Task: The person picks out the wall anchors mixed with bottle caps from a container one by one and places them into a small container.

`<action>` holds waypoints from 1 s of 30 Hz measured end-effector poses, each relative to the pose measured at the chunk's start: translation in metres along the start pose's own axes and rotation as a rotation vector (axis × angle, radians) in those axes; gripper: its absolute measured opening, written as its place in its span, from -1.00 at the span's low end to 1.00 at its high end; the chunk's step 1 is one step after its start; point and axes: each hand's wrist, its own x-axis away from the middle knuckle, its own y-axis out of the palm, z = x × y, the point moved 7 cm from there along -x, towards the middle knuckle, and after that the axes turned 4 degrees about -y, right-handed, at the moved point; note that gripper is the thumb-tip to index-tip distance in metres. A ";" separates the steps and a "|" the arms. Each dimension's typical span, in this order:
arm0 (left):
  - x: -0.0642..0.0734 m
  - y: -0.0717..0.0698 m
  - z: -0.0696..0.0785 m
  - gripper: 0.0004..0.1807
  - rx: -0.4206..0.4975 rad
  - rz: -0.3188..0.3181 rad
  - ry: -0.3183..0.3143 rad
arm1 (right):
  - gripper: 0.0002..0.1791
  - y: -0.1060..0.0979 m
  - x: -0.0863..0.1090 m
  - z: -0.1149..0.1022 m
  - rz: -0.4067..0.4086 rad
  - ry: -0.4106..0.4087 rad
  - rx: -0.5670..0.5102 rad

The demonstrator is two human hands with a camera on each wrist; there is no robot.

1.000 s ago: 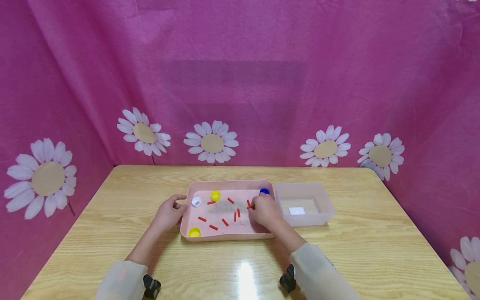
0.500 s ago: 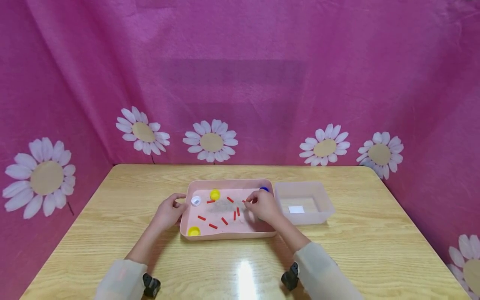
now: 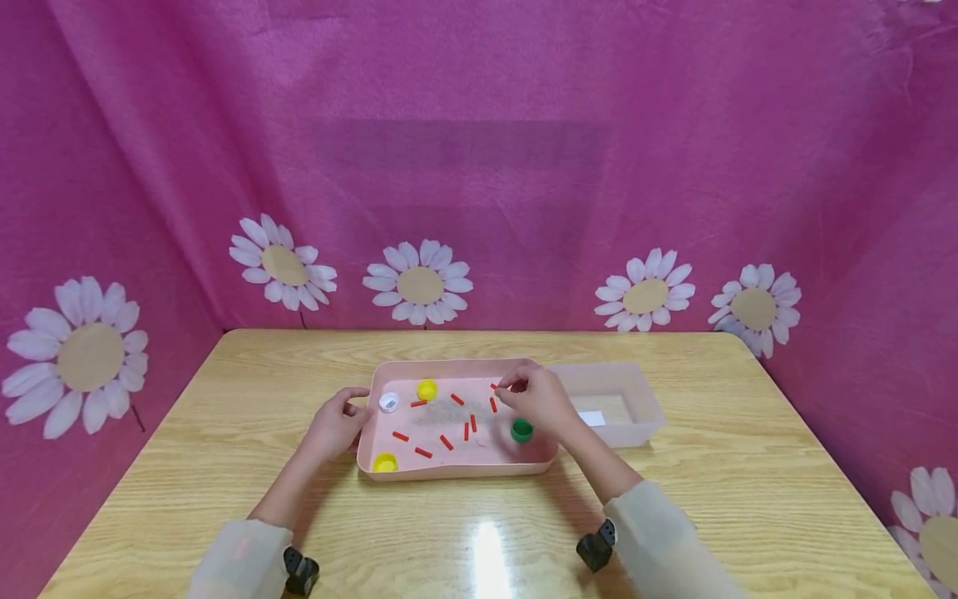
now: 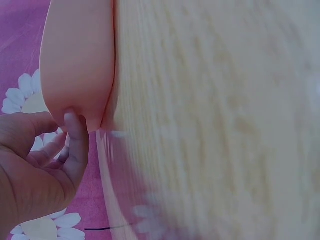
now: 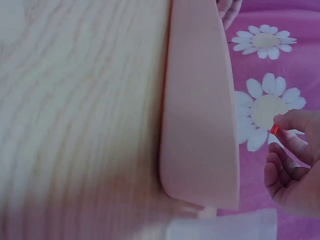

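Fingers of right hand (image 3: 540,403) pinch one red stick (image 5: 274,129) over pink tray (image 3: 464,473), near its far right corner. Left hand (image 3: 337,424) holds tray's left edge. Green cap (image 3: 521,431) inside, near right edge.

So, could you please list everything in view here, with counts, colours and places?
Table: one, light wood, under the containers
Tray: one, pink, on the table
Sticks: nine visible, red; eight in the tray, one pinched
Yellow caps: two, yellow, tray's far side and near-left corner
White cap: one, white, tray's left end
Green cap: one, green, tray's right part
Bin: one, translucent, right of the tray
Label: one, white, at the bin
Curtain: pink, white-flowered, around the table
Wrist cameras: two, black
Sleeves: two, pale
Left hand: one, touching tray's left end
Right hand: one, pinching a stick
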 end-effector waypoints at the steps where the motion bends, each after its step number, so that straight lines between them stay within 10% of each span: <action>1: 0.000 0.000 0.000 -0.56 0.004 0.000 -0.001 | -0.93 -0.003 0.000 0.000 -0.003 0.008 0.001; 30: 0.002 0.002 -0.002 -0.54 0.025 -0.002 -0.008 | -0.84 -0.074 0.007 0.065 0.005 0.061 0.130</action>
